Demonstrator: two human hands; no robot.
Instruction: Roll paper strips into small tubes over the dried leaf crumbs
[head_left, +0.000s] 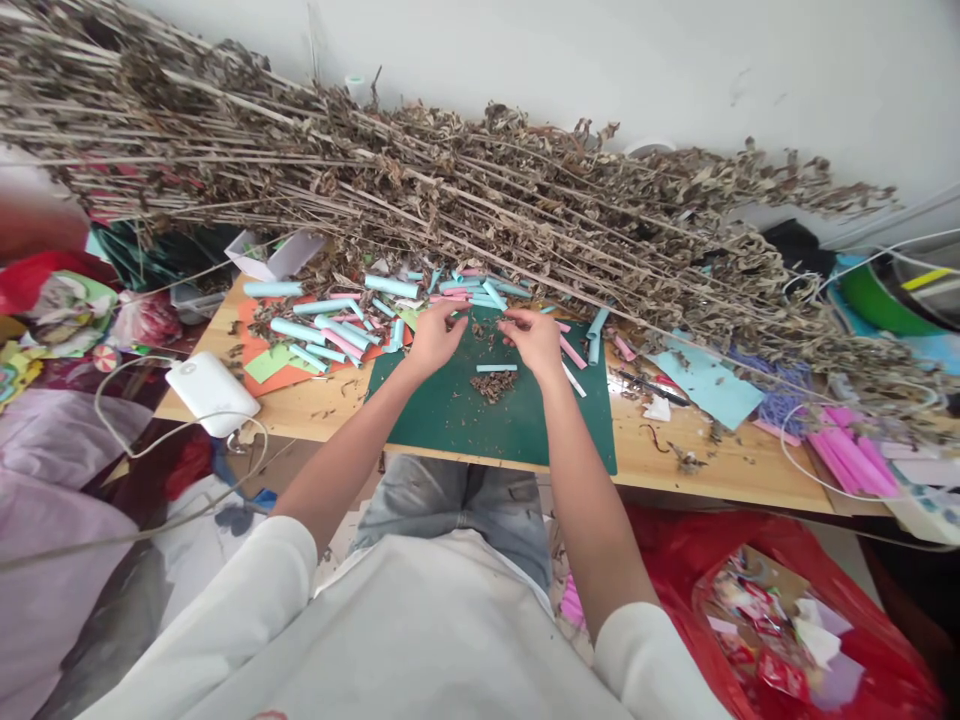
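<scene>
While both hands hover over the far edge of the green cutting mat (450, 420), in the middle of the frame, the person sits close to the wooden table (720, 465). The left hand (435, 335) has its fingers curled and brought together at the tips, and it seems to pinch something thin and pinkish; I cannot tell exactly what it is. The right hand (534, 335) is just beside it, its fingers also bent toward the thumb, pinching one end of a thin dry stem (491, 318) that runs between the two hands. On the mat, just below the hands, lies one small light blue paper roll (496, 368), and right under it a little heap of dry crumbs (493, 385).

To the left of the hands many rolled paper tubes (330, 330), light blue and pink, lie scattered over orange and green sheets. A big bundle of dried branches (480, 200) with withered leaves fills the upper part of the frame, from the upper left to the right edge. At the left edge of the table rests a white device (212, 393) with a cable. At the lower right stands a red plastic bag (787, 620) holding scraps. Pink strips (855, 460) lie at the right end of the table.
</scene>
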